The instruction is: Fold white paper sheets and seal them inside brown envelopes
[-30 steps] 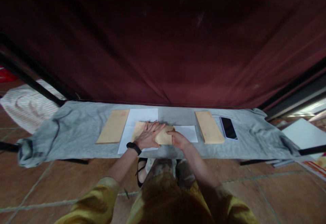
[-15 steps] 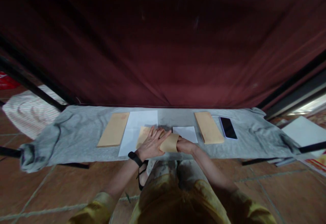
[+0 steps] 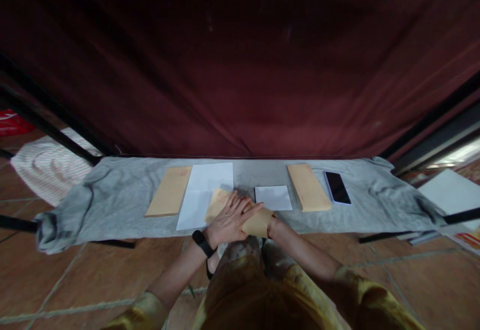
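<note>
A brown envelope (image 3: 258, 222) lies at the near edge of the grey cloth (image 3: 120, 195) in front of me. My left hand (image 3: 230, 220) rests flat on top of it, fingers stretched out, a black band on the wrist. My right hand (image 3: 273, 225) is at the envelope's right end; the envelope covers its fingers, so only the wrist and a bit of the hand show. A large white sheet (image 3: 204, 190) lies under the envelope's far left part. A smaller folded white paper (image 3: 273, 197) sits just beyond my right hand.
Brown envelopes lie flat on the cloth at left (image 3: 168, 191) and right (image 3: 308, 187). A black phone (image 3: 337, 187) rests right of those. A dark red curtain (image 3: 240, 70) hangs behind. Tiled floor (image 3: 56, 275) below, striped fabric (image 3: 45, 165) at far left, white board (image 3: 446, 195) at right.
Both hands have drawn the envelope toward me, to the cloth's near edge. Its right end now curls over my right hand, which showed beside it before.
</note>
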`<control>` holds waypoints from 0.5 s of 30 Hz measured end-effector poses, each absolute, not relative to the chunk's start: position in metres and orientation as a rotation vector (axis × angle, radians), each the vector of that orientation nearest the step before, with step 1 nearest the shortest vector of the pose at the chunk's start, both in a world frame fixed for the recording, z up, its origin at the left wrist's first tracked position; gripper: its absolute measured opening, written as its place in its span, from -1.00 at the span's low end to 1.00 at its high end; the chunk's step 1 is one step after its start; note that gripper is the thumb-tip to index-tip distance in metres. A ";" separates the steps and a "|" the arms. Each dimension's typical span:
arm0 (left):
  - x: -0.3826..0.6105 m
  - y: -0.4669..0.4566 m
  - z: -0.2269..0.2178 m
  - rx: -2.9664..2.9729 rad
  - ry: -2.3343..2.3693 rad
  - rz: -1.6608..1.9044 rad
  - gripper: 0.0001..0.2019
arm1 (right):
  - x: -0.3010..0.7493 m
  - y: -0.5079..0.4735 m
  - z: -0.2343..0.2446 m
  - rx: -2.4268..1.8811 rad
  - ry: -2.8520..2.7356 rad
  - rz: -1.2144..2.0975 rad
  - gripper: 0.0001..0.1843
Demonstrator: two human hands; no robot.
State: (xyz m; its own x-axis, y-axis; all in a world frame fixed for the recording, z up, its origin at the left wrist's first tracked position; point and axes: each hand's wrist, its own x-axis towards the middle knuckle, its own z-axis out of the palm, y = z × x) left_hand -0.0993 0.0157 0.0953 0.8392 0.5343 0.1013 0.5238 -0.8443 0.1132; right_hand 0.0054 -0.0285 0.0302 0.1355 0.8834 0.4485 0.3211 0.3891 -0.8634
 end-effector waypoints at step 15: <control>-0.099 0.020 0.099 2.979 0.809 0.204 0.05 | -0.008 -0.017 0.058 -0.835 -0.724 0.994 -0.08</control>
State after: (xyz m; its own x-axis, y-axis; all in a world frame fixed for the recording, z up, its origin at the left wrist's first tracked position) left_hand -0.0993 0.0197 0.0991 0.8548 0.5063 0.1144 0.5000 -0.8623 0.0803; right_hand -0.0081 -0.0169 0.0578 0.3729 0.9171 0.1412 -0.4156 0.3011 -0.8582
